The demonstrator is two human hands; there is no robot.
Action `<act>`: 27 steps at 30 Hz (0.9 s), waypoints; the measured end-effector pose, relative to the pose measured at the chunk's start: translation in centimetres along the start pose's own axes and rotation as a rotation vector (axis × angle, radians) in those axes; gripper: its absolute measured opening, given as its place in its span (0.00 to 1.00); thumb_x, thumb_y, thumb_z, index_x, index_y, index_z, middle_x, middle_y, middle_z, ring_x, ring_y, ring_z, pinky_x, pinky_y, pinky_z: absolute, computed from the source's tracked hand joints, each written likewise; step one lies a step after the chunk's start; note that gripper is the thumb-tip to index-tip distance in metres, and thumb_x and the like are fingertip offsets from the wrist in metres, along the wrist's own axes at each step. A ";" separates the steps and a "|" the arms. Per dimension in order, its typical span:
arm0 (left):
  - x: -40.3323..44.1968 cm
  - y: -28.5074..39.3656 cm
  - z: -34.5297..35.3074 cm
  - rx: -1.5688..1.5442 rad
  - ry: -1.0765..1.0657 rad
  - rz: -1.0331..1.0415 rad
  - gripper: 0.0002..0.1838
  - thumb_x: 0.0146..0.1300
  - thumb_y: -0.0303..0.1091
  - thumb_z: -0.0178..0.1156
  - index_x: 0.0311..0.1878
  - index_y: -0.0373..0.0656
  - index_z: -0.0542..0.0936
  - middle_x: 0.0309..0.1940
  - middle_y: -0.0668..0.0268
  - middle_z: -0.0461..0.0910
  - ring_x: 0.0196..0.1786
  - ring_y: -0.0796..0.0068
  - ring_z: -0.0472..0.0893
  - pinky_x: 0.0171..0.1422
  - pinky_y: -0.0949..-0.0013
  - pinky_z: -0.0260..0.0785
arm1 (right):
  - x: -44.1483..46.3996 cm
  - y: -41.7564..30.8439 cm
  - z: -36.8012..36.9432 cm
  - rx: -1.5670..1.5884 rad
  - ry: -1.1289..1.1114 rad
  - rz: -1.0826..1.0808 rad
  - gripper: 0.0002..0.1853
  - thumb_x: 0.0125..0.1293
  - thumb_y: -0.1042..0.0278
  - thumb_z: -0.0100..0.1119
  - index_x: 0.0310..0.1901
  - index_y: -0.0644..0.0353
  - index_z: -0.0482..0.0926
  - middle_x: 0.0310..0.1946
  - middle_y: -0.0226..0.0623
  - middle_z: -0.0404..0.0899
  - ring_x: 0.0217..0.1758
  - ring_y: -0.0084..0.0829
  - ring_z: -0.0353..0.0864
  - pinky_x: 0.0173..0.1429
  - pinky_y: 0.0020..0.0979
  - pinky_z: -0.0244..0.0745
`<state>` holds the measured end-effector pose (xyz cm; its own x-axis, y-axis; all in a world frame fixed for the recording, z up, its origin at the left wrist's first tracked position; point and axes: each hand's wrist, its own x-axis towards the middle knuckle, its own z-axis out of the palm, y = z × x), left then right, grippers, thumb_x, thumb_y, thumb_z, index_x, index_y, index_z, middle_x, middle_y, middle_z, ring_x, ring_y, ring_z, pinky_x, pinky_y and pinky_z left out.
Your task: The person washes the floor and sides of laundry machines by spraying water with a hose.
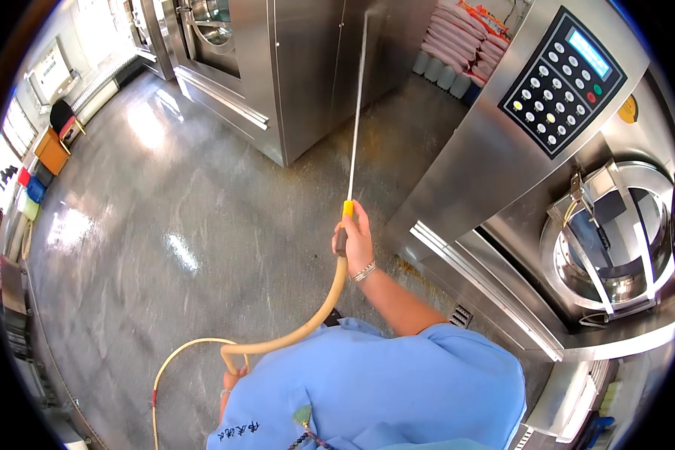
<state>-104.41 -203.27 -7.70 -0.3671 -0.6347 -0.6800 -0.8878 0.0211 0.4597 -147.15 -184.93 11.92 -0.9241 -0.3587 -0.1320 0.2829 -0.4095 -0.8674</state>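
My right hand (pixel 355 238) is wrapped round the yellow and dark nozzle (pixel 347 209) of a beige hose (pixel 322 311). A thin white water jet (pixel 358 112) shoots from the nozzle up to the steel side panel (pixel 315 67) of a machine ahead. The hose curves down from the nozzle to the lower left, across the front of my blue shirt. There my left hand (pixel 234 377) is closed round a bend of the hose, partly hidden by the shirt.
At the right stands a steel washing machine with a keypad (pixel 562 82) and a round door (pixel 611 236). Stacked pink sacks (pixel 461 37) and grey containers (pixel 433 69) are at the back. The grey floor (pixel 127 247) looks wet. An orange cabinet (pixel 51 152) and chair (pixel 66 122) stand far left.
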 end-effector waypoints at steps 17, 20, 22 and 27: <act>0.7 -1.9 0.4 -0.094 0.015 0.071 0.12 0.53 0.37 0.60 0.24 0.36 0.80 0.19 0.61 0.79 0.24 0.76 0.78 0.28 0.69 0.67 | -0.2 6.5 -3.9 0.026 0.127 0.329 0.24 0.63 0.64 0.43 0.60 0.47 0.51 0.21 0.35 0.69 0.14 0.30 0.70 0.14 0.31 0.64; 0.0 -0.7 -0.2 -0.010 0.015 0.030 0.13 0.53 0.38 0.61 0.25 0.36 0.80 0.19 0.61 0.79 0.25 0.75 0.78 0.29 0.69 0.67 | 0.3 8.4 -5.3 0.047 0.162 0.364 0.20 0.64 0.64 0.42 0.57 0.49 0.55 0.20 0.36 0.69 0.14 0.31 0.70 0.15 0.31 0.65; 0.3 -1.3 0.0 -0.006 0.032 0.025 0.13 0.52 0.38 0.61 0.25 0.36 0.80 0.19 0.61 0.79 0.25 0.75 0.78 0.29 0.69 0.68 | 0.4 9.2 -6.2 0.012 0.171 0.485 0.15 0.64 0.64 0.40 0.52 0.52 0.59 0.20 0.37 0.70 0.15 0.32 0.71 0.16 0.32 0.66; 0.8 -2.3 0.3 0.030 0.053 0.039 0.14 0.51 0.40 0.62 0.25 0.36 0.80 0.19 0.61 0.79 0.25 0.75 0.78 0.29 0.68 0.67 | 0.2 11.2 -7.4 -0.081 0.201 0.871 0.09 0.63 0.65 0.41 0.36 0.63 0.67 0.25 0.42 0.75 0.21 0.35 0.75 0.25 0.39 0.71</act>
<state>-102.74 -203.57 -9.50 -0.3873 -0.6727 -0.6304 -0.8814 0.0696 0.4672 -146.05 -183.38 -1.35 -0.4201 -0.3580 -0.8339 0.8926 0.0025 -0.4508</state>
